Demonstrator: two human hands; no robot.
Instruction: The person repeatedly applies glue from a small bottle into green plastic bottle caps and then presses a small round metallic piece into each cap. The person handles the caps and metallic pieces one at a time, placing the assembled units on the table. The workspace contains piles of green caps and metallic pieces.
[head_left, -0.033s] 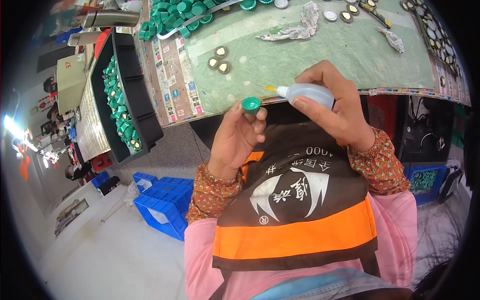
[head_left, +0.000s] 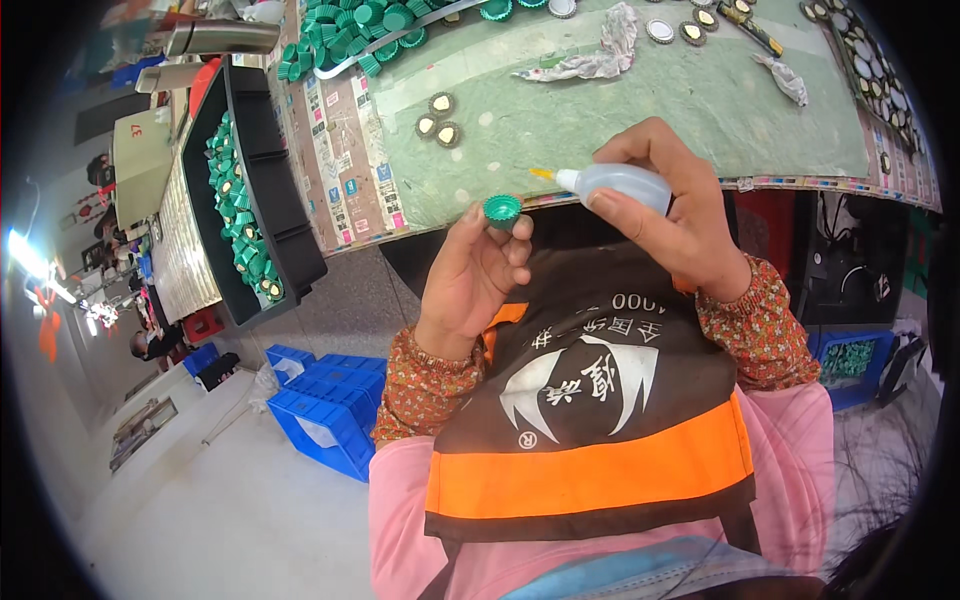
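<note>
Between the thumb and fingers of my left hand [head_left: 472, 268] is a small green fluted cap [head_left: 502, 208], its hollow side facing up. My right hand [head_left: 680, 205] is closed round a translucent squeeze bottle [head_left: 630, 185] with a white neck and a thin yellow nozzle. The bottle lies nearly level, its nozzle pointing left, above and to the right of the cap and apart from it. Both hands are over the near edge of the green-covered table [head_left: 640, 130]. Several dark fluted caps [head_left: 447, 134] with pale centres sit on the table beyond my left hand.
A heap of green caps [head_left: 345, 35] lies at the far left behind a pale strip. A black bin [head_left: 285, 190] of green caps stands left. Crumpled tissue [head_left: 600, 60], a pen-like stick [head_left: 755, 32] and a tray of dark caps [head_left: 870, 60] lie farther off. Blue crates [head_left: 330, 410] stand below.
My right hand and the squeeze bottle have shifted very slightly to the right, away from the green cap. My left hand and its cap look almost unmoved.
</note>
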